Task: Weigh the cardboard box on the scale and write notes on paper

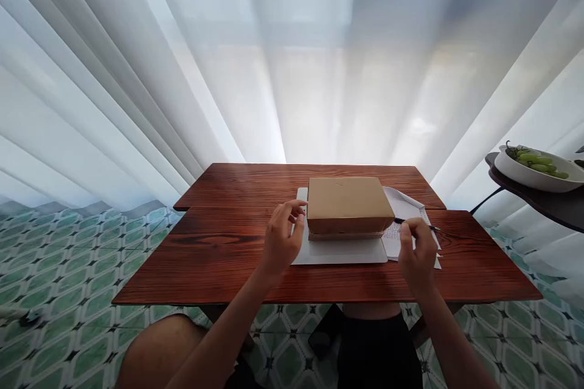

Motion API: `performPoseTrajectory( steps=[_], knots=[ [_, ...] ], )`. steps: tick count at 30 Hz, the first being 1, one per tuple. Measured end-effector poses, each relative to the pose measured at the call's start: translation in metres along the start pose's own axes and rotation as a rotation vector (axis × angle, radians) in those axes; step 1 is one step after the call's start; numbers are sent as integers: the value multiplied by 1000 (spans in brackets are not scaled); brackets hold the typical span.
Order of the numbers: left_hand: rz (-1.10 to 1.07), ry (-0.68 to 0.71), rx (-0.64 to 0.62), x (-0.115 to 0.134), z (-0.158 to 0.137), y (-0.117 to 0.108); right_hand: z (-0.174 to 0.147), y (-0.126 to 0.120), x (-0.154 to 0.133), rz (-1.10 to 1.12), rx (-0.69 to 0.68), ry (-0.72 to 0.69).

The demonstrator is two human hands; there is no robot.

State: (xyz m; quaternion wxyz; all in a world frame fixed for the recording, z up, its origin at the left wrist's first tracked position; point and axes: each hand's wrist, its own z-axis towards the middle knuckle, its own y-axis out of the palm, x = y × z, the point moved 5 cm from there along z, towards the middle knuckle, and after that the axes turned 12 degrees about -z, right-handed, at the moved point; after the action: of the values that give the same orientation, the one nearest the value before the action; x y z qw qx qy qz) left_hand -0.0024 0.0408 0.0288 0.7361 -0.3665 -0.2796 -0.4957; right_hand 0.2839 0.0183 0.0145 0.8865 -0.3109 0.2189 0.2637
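A closed brown cardboard box (349, 200) rests on a flat white sheet or board (342, 252) on the wooden table. Beside the box's left side is my left hand (283, 234), fingers loosely bent and thumb apart. It holds nothing, and I cannot tell if its fingertips touch the box. My right hand (417, 255) hovers right of the box, over the papers, with its fingers curled and a gap to the thumb. A dark pen (398, 220) passes behind these fingers and seems to lie on the printed papers (393, 243).
The dark red wooden table (219, 261) has a stepped left edge. At far right, a white bowl (515, 168) of green grapes (538, 164) sits on a dark stand (547, 203). White curtains (310, 73) hang behind. A dark flat object (325, 334) shows below the table's front edge.
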Motion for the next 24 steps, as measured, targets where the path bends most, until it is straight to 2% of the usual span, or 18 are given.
performPoseTrajectory(
  steps=[3, 6, 11, 14, 17, 24],
  knots=[
    [-107, -123, 45, -11, 7, -9, 8, 4, 21, -26, 43, 136],
    [-207, -280, 35, -24, 10, -9, 6, 20, 39, 61, -72, 305],
    [-325, -575, -90, -48, -2, 14, -7, 44, 56, 211, -279, 542],
    [-285, -601, -158, -51, -11, 25, -14, 52, 61, 255, -353, 594],
    [-218, -582, -216, -46, -16, 33, -19, 58, 63, 250, -395, 569],
    [-64, -533, -269, -38, -16, 39, -27, 58, 61, 108, -359, 661]
  ],
)
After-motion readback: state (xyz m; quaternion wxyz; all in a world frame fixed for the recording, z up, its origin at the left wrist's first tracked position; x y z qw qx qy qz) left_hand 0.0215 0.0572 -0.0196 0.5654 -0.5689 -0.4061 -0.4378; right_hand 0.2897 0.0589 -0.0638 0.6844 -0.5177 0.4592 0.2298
